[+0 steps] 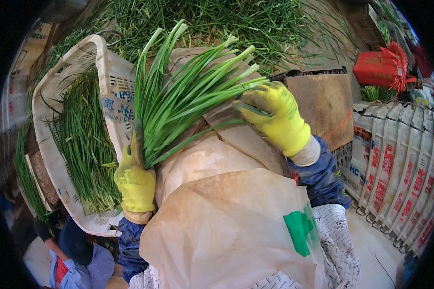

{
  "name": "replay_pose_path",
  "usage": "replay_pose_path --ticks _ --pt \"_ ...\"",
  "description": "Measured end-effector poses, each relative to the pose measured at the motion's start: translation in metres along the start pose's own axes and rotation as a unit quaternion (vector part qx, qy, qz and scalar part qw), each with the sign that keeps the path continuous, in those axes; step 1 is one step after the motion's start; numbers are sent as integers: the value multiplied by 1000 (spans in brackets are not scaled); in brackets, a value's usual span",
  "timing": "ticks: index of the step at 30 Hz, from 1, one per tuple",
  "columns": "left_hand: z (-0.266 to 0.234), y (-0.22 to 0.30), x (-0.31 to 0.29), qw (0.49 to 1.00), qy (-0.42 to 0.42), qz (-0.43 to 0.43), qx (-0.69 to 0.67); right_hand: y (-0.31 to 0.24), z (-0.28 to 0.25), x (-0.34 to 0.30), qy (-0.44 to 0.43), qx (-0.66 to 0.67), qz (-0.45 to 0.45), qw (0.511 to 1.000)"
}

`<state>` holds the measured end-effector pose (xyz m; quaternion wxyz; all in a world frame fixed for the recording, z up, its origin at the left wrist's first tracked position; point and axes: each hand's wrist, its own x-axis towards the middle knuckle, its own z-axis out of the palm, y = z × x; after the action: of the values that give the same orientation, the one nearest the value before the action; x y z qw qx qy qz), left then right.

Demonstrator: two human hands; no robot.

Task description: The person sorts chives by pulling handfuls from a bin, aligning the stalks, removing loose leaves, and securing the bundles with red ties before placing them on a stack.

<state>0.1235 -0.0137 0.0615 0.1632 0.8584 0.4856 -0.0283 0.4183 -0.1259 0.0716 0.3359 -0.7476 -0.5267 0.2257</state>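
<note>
My left hand, in a yellow glove with grey-stained fingers, is closed round the leafy lower end of a bunch of garlic chives. The bunch fans out away from me over my lap, its pale stem ends pointing far and to the right. My right hand, gloved alike, is at the right side of the fan with fingers curled. One stalk lying apart from the bunch runs to its thumb and fingertips, which look pinched on it. A stained, pale plastic apron covers my lap beneath.
A white plastic crate with darker chives stands close on my left. Loose green leaves cover the floor ahead. To the right are a brown board, a red bag and white stacked crates. Another person sits at lower left.
</note>
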Motion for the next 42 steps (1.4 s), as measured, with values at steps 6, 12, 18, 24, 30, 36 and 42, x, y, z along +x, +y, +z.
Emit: replay_pose_path --ticks 6,12,18,24,30,36,42 --pt "4 -7 -5 1000 5 -1 27 28 -71 51 -46 702 -125 699" --pt "6 -3 2 999 -19 -23 -11 91 -72 15 154 216 46 963" --pt "5 -7 1 1000 -20 6 0 4 7 -27 -169 -215 -79 959" --pt "-1 -3 3 1000 -22 3 -15 96 -86 15 66 37 80 994" --pt "-5 -1 3 1000 -23 1 -6 77 -76 80 -28 -13 253 967" --pt "5 -6 4 999 -22 -10 -21 36 -17 74 -73 211 204 953" --pt "8 -10 2 999 -36 -11 -2 46 -25 86 -6 213 153 965"
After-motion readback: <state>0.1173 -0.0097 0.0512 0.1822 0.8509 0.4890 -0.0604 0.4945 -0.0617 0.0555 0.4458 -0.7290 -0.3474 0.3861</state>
